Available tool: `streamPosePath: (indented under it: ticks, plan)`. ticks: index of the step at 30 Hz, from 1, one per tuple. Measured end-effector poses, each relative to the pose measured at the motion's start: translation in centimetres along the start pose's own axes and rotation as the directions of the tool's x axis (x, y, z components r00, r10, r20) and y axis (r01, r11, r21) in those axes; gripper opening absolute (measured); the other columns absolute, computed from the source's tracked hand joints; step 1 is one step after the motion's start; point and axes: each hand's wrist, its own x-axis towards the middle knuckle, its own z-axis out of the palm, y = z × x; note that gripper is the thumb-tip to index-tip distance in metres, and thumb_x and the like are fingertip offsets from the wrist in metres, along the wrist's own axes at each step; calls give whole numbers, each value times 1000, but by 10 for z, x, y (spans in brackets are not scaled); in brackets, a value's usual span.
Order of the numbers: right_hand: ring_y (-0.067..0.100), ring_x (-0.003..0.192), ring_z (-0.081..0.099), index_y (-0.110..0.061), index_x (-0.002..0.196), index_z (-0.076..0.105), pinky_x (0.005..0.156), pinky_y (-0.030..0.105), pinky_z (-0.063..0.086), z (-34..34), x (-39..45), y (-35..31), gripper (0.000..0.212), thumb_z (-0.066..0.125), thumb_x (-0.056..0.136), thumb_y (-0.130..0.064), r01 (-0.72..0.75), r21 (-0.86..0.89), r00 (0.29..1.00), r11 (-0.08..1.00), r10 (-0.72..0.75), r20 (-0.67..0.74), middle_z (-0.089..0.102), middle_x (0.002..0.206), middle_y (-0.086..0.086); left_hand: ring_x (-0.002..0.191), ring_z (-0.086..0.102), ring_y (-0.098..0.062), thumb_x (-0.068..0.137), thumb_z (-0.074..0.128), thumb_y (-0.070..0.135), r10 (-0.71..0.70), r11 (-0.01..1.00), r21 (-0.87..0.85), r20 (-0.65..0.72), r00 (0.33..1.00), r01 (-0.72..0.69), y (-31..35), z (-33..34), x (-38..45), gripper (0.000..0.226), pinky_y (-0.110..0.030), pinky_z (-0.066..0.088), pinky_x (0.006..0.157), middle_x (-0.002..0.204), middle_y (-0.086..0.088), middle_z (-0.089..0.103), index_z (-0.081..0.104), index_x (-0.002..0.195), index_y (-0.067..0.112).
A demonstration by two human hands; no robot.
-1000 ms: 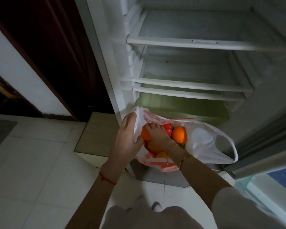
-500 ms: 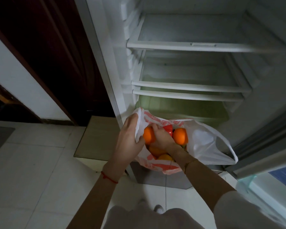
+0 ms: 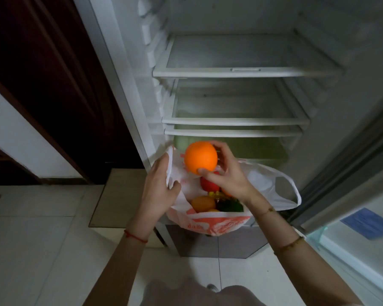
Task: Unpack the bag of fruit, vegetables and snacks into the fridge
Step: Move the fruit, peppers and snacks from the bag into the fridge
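Orange fruit [image 3: 200, 157] | in right hand [image 3: 227, 173] grip | above bag [image 3: 210, 221]

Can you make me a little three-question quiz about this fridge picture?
1. True or false: the right hand grips the orange above the plastic bag.
2. What does the left hand hold? A) the bag's edge B) a shelf C) the fridge door
3. Fill in: the fridge shelves have ____ food on them.

Key: 1 true. 2 A. 3 no.
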Motion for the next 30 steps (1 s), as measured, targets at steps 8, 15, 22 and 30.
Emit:
streamPosePath:
  ticks: [8, 15, 22, 30]
  plan:
    - [3, 118, 54, -27, 136, 37, 93, 26, 53, -34, 49, -91, 69, 75, 79, -36, 309, 26, 906, 951, -286, -311, 41, 134, -18, 125, 54, -25, 83, 70, 5, -26, 1000, 16, 10, 1000, 26, 7, 1, 13, 75, -19, 37, 92, 138, -9, 55, 36, 150, 10]
    - [13, 109, 59, -18, 130, 41, 86, 22, 54, -61, 126, -160, 65, 78, 79, -33, 343, -97, 835, 934, -350, -423, 48, 129, -2, 133, 42, -9, 87, 67, 6, -48, 999, 12, 18, 999, 48, 11, 1, 24, 79, -13, 32, 99, 148, 0, 44, 27, 154, 16]
    - [20, 106, 59, -8, 127, 47, 81, 24, 44, -46, 196, -151, 70, 84, 73, -33, 139, -262, 918, 955, -224, -327, 60, 124, 6, 124, 32, 3, 88, 66, 6, -72, 997, -6, 17, 997, 72, 10, 0, 31, 79, -1, 28, 92, 150, 2, 41, 25, 155, 17]
    - [26, 118, 56, -9, 134, 41, 89, 32, 48, -28, 225, -134, 76, 83, 75, -33, 77, -284, 965, 956, -143, -219, 54, 134, 8, 123, 48, -5, 87, 67, 8, -84, 995, -55, 16, 996, 85, 3, 0, 37, 82, -21, 50, 94, 137, 18, 41, 24, 155, 27]
